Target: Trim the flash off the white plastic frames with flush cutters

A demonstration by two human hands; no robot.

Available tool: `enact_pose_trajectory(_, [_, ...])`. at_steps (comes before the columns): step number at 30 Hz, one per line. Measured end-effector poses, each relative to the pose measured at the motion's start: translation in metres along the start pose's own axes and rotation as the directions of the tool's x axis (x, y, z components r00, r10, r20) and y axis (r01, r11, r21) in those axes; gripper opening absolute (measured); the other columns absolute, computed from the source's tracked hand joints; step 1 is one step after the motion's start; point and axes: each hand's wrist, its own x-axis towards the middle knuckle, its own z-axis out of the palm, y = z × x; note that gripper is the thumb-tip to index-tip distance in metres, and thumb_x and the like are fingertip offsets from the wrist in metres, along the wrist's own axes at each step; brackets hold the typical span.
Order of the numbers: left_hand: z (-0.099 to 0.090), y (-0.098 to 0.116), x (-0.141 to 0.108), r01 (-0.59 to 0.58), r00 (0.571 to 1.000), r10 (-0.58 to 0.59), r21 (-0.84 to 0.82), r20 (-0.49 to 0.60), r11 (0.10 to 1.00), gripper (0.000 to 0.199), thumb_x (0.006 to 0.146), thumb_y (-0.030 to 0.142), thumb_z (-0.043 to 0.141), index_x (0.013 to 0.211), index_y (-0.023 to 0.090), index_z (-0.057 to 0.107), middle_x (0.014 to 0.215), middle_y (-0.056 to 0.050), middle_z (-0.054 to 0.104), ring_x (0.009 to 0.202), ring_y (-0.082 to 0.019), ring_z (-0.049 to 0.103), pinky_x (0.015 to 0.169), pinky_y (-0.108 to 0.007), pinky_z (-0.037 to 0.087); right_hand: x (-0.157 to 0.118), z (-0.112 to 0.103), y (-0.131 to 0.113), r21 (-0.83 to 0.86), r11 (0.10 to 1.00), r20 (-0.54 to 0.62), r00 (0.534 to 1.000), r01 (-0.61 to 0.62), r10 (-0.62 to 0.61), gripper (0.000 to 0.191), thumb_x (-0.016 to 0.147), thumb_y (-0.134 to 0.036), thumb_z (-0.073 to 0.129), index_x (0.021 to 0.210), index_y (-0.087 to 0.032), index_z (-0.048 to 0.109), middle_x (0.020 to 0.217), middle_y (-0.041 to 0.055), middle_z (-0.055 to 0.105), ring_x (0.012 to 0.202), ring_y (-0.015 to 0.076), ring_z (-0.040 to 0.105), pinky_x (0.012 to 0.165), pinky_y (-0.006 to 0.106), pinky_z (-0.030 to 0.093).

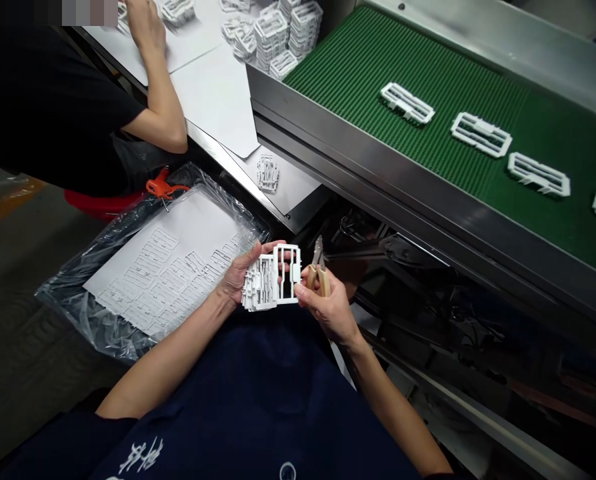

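Note:
My left hand (237, 275) grips a stack of white moulded plastic frames (264, 281) from the left side. The front frame stands a little apart at the top of the stack, and my fingers are partly hidden behind it. My right hand (329, 310) is closed around small side-cutting pliers (319, 275) with tan handles. Their metal jaws point up, close to the frame's right edge. The fingers of that hand also touch the lower right corner of the frame.
To the right, a green conveyor belt (428, 127) in a steel housing carries several white frames. A co-worker's arm (161, 87) reaches over white sheets at the far left. A sheet of white parts (165, 277) lies on clear plastic film by my left forearm.

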Motion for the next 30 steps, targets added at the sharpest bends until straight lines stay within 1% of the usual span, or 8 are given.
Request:
enact_pose_trajectory(3, [0.0,-0.001,0.002,-0.016,1.0,0.016,-0.013,0.027,1.0,0.041,0.08,0.04,0.067,0.109,0.011,0.062,0.106,-0.012,0.065,0.091,-0.027,0.063,0.075,-0.041,0.056,0.002,0.008,0.004,-0.068,0.996,0.024,0.998,-0.064,0.066,0.028,0.07,-0.028,0.071,0.088,-0.018,0.053,0.07,-0.0036,0.054,0.058,0.008,0.05,0.056,0.022,0.042])
enact_pose_trajectory(7, [-0.001,-0.004,0.003,-0.035,0.998,0.038,-0.047,0.059,0.998,0.044,0.076,0.045,0.07,0.102,0.009,0.064,0.097,-0.011,0.066,0.089,-0.026,0.062,0.075,-0.042,0.056,0.005,0.018,0.009,-0.212,0.97,-0.052,0.992,-0.122,0.114,0.031,0.068,-0.032,0.071,0.087,-0.017,0.052,0.067,-0.0035,0.054,0.055,0.0087,0.048,0.055,0.023,0.042])
enact_pose_trajectory(13, [-0.007,-0.007,0.001,-0.083,0.996,0.082,-0.021,-0.018,0.996,0.032,0.071,0.034,0.074,0.091,0.011,0.067,0.085,-0.008,0.064,0.076,-0.02,0.062,0.069,-0.036,0.057,0.005,0.023,0.017,-0.444,0.893,-0.127,0.992,-0.081,0.027,0.033,0.068,-0.038,0.07,0.09,-0.02,0.054,0.078,-0.0012,0.059,0.069,0.0137,0.056,0.067,0.028,0.046])
enact_pose_trajectory(16, [-0.005,-0.005,0.001,-0.116,0.992,0.116,-0.004,-0.051,0.993,0.022,0.074,0.031,0.069,0.086,0.013,0.067,0.084,-0.005,0.063,0.074,-0.018,0.062,0.067,-0.034,0.057,0.01,0.026,0.028,-0.285,0.955,-0.093,0.994,-0.084,0.06,0.038,0.067,-0.042,0.071,0.092,-0.02,0.052,0.087,0.0008,0.06,0.075,0.0149,0.057,0.07,0.028,0.048])
enact_pose_trajectory(20, [0.005,0.001,0.003,-0.183,0.979,0.186,0.053,-0.081,0.982,0.015,0.073,0.026,0.066,0.082,0.013,0.066,0.08,-0.005,0.063,0.077,-0.021,0.062,0.063,-0.03,0.056,0.02,0.028,0.041,0.008,0.992,0.016,0.992,-0.125,0.124,0.039,0.068,-0.043,0.071,0.092,-0.019,0.051,0.079,-0.0009,0.056,0.064,0.0122,0.053,0.057,0.025,0.046])
enact_pose_trajectory(25, [0.016,0.009,0.013,-0.272,0.954,0.281,0.095,-0.102,0.958,0.018,0.076,0.027,0.064,0.086,0.013,0.066,0.087,-0.007,0.066,0.076,-0.019,0.063,0.065,-0.026,0.056,0.028,0.032,0.039,0.009,1.0,-0.038,0.999,0.014,-0.013,0.036,0.07,-0.041,0.07,0.09,-0.019,0.05,0.075,-0.0031,0.051,0.06,0.0091,0.047,0.055,0.022,0.041])
enact_pose_trajectory(28, [0.02,0.013,0.017,-0.255,0.95,0.27,0.108,-0.158,0.961,0.035,0.08,0.038,0.064,0.105,0.015,0.062,0.099,-0.008,0.065,0.078,-0.018,0.063,0.065,-0.028,0.056,0.033,0.035,0.035,0.023,0.998,-0.085,0.995,0.052,-0.05,0.035,0.072,-0.04,0.069,0.092,-0.019,0.049,0.076,-0.0031,0.05,0.06,0.0086,0.046,0.056,0.022,0.042])
enact_pose_trajectory(30, [0.022,0.014,0.015,-0.233,0.937,0.254,0.113,-0.24,0.966,0.046,0.079,0.05,0.064,0.108,0.015,0.059,0.096,-0.008,0.065,0.075,-0.019,0.062,0.064,-0.029,0.056,0.036,0.035,0.033,0.016,0.997,-0.108,0.992,0.073,-0.071,0.035,0.072,-0.039,0.069,0.091,-0.019,0.048,0.075,-0.0035,0.05,0.059,0.0083,0.045,0.056,0.021,0.041])
